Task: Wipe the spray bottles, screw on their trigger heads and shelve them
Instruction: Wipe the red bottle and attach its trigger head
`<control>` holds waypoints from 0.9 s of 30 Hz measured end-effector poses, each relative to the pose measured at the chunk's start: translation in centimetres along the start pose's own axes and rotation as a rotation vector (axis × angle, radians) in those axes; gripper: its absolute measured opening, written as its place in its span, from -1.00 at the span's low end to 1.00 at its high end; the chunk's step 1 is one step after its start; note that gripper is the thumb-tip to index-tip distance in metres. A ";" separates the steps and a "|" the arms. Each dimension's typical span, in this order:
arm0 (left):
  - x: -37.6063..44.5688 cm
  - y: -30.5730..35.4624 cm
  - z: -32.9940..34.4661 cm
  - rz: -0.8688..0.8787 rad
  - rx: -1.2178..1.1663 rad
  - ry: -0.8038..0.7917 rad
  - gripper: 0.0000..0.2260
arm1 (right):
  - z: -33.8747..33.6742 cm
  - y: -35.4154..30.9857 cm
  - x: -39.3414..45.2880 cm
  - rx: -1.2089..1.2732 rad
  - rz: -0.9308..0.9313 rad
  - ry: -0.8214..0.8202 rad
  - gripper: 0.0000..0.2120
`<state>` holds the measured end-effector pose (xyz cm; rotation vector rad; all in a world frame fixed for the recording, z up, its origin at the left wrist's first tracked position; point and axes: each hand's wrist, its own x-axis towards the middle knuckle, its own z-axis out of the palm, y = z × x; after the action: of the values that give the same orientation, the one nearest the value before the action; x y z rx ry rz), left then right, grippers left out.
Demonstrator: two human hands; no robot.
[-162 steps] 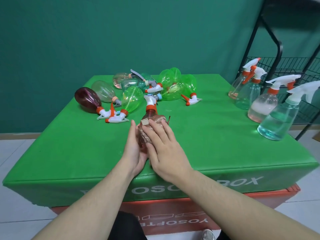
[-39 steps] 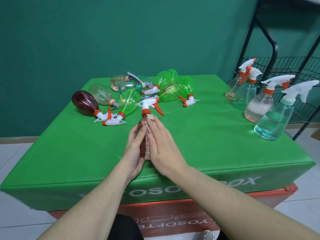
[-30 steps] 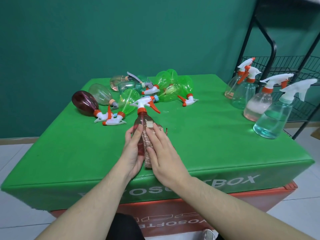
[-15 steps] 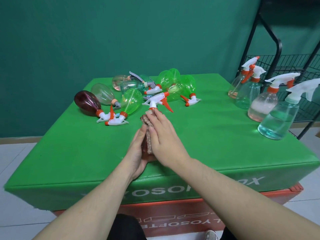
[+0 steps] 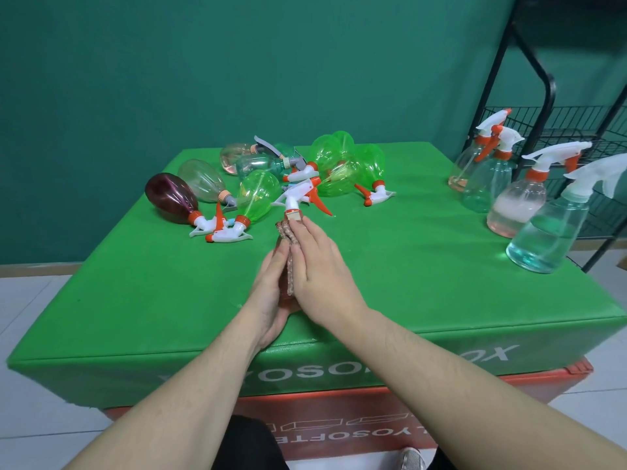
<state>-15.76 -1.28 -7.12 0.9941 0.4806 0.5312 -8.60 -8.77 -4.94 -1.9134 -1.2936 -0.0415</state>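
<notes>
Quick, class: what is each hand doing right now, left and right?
Left hand: holds the reddish spray bottle from the left, fingers curved along it.
Right hand: fingers fairly straight, presses the brown cloth against the bottle.

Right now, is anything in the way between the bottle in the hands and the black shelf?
Yes. Four upright bottles stand along the table's right edge, between the held bottle and the shelf.

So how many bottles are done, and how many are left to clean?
Four clear upright spray bottles with trigger heads stand at the table's right edge; nothing visibly sits on the black wire shelf. The left hand holds a reddish bottle while the right hand presses a brown cloth on it. A pile of lying bottles waits.
</notes>
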 end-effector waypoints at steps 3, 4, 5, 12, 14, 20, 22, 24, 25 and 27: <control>0.4 -0.2 -0.2 0.022 -0.021 0.026 -0.32 | 0.3 0.4 -1.2 -0.014 -0.034 0.014 -0.49; 0.5 -0.3 -0.3 0.030 -0.037 0.034 -0.25 | 0.4 0.5 -1.6 -0.023 -0.037 0.009 -0.48; 0.7 -0.4 -0.4 0.032 -0.054 0.038 -0.15 | 0.5 0.6 -2.0 -0.038 -0.033 -0.003 -0.47; 0.6 -0.5 -0.5 0.033 -0.153 0.056 -0.05 | 0.4 1.0 -4.4 -0.106 -0.044 -0.084 -0.46; 0.3 -0.3 -0.3 0.020 -0.145 0.066 -0.15 | 0.3 1.2 -4.9 -0.124 -0.063 -0.092 -0.47; -0.2 0.3 0.1 -0.046 -0.061 0.014 -0.35 | -0.2 1.6 -4.6 -0.112 -0.119 -0.044 -0.50; -0.1 0.3 0.1 -0.055 -0.046 0.017 -0.38 | -0.1 1.6 -4.3 -0.116 -0.157 -0.003 -0.51; 0.0 0.2 0.1 -0.048 -0.056 0.023 -0.42 | 0.0 1.6 -3.7 -0.127 -0.167 0.007 -0.51; -0.1 0.2 0.0 -0.047 -0.068 0.023 -0.46 | 0.1 1.6 -3.4 -0.139 -0.176 0.008 -0.51; -0.3 0.3 0.1 -0.047 -0.066 0.020 -0.55 | 0.0 1.4 -2.8 -0.151 -0.193 0.022 -0.50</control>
<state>-15.98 -1.37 -6.76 0.9135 0.4998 0.5117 -8.82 -11.16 -7.03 -1.9008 -1.4922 -0.2650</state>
